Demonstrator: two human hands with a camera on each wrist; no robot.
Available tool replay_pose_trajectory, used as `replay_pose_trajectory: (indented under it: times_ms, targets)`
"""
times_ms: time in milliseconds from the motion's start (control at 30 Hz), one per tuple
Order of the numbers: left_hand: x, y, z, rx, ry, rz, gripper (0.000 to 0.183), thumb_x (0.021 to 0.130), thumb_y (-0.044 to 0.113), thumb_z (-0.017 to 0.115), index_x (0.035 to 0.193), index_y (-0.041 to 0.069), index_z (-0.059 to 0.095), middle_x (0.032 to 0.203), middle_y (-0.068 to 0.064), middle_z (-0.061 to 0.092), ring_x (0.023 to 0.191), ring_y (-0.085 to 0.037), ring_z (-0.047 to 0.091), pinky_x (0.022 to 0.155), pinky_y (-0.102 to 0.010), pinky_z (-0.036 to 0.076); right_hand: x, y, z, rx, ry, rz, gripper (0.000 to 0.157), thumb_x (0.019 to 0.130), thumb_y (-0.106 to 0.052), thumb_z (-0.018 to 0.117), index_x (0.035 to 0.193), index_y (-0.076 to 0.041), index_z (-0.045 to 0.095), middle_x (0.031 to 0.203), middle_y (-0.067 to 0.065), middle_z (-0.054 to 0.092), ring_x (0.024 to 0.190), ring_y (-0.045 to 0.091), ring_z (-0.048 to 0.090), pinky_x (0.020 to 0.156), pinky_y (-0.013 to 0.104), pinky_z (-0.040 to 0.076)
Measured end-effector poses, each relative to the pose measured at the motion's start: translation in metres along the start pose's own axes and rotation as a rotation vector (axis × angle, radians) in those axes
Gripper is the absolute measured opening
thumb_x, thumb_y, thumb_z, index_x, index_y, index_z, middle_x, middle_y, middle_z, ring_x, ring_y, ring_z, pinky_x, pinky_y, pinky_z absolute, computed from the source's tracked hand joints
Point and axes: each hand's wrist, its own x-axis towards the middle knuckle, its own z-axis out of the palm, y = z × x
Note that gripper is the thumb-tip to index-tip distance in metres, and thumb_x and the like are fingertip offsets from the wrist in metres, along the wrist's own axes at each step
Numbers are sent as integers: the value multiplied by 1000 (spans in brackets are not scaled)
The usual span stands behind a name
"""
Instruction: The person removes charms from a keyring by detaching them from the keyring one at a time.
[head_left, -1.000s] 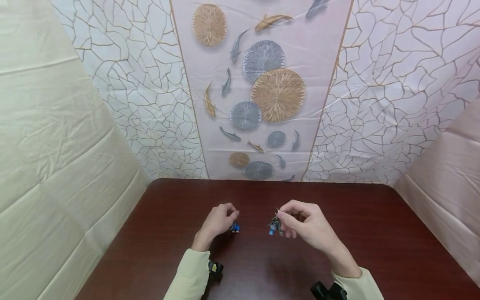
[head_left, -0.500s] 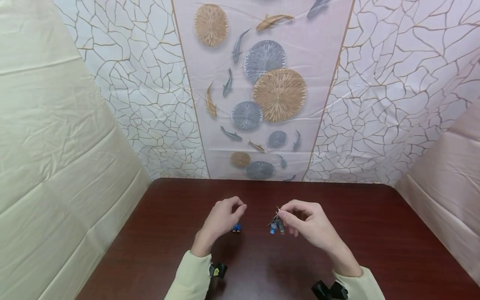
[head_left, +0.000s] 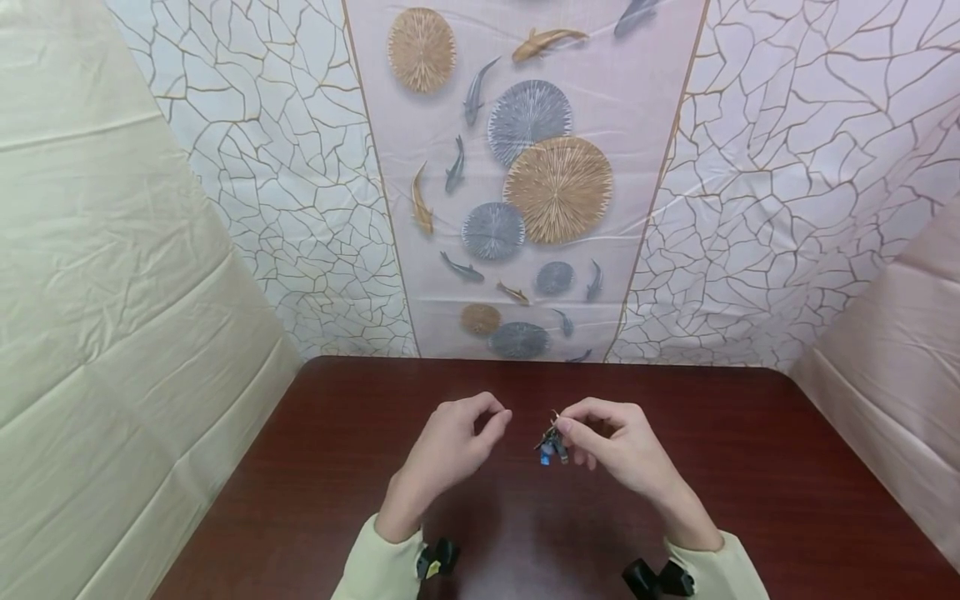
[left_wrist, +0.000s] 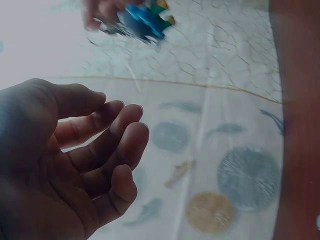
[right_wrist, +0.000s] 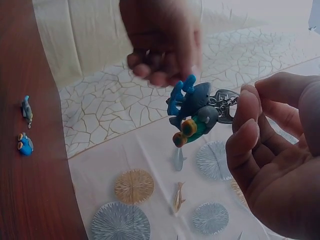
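In the right wrist view, my right hand (right_wrist: 280, 140) pinches the metal fitting of a keychain (right_wrist: 222, 106) between thumb and fingers. From its chain hang a grey shark-like figure with blue feet (right_wrist: 192, 100) and a second grey-headed figure with green and orange parts (right_wrist: 192, 127). My left hand (head_left: 450, 442) hovers to the left of the keychain, a small gap between them in the head view. Its fingers (left_wrist: 131, 142) are loosely bent, and the left wrist view shows nothing between them.
Two more small figures, a greyish one with a blue tip (right_wrist: 26, 111) and a blue one with orange ends (right_wrist: 25, 145), lie on the dark red table (head_left: 360, 417). Patterned cloth (head_left: 525, 275) hangs behind the table, with pale cloth (head_left: 150, 333) at the left side.
My left hand has moved right and nearer the camera, away from the blue figure on the table, which it now covers in the head view. The right hand stays almost still, holding the keychain.
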Motion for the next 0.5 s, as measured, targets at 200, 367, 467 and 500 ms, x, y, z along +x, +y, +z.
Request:
replay_pose_trajectory:
  times_ms: [200, 367, 467, 500]
  targets:
    - [-7, 20, -5, -24, 2, 103, 11, 95, 25, 63, 86, 23, 69, 63, 14, 55, 53, 0, 43, 53, -17, 38, 1, -1, -1, 3, 14, 17, 7, 93, 0, 62, 92, -2, 68, 70, 11, 64, 50, 15, 57, 42, 31, 47]
    - [-11, 31, -4, -48, -69, 149, 9, 95, 24, 64, 88, 21, 70, 67, 15, 56, 56, 3, 44, 53, -13, 38, 1, -3, -1, -10, 32, 32, 6, 93, -1, 63, 93, -2, 69, 68, 10, 64, 50, 15, 57, 42, 32, 47]
    - [-12, 35, -1, -54, -119, 171, 8, 95, 25, 65, 90, 20, 70, 69, 15, 57, 58, 4, 45, 55, -12, 38, 0, -4, -1, -18, 39, 31, 6, 93, -2, 63, 92, -2, 69, 66, 10, 63, 50, 16, 56, 42, 32, 46]
    - [-12, 36, 0, -56, -136, 176, 8, 95, 25, 65, 91, 20, 71, 70, 15, 58, 58, 4, 46, 56, -11, 38, 0, -4, -1, -21, 41, 28, 6, 93, -1, 63, 92, -3, 69, 65, 10, 63, 49, 16, 56, 42, 32, 46]
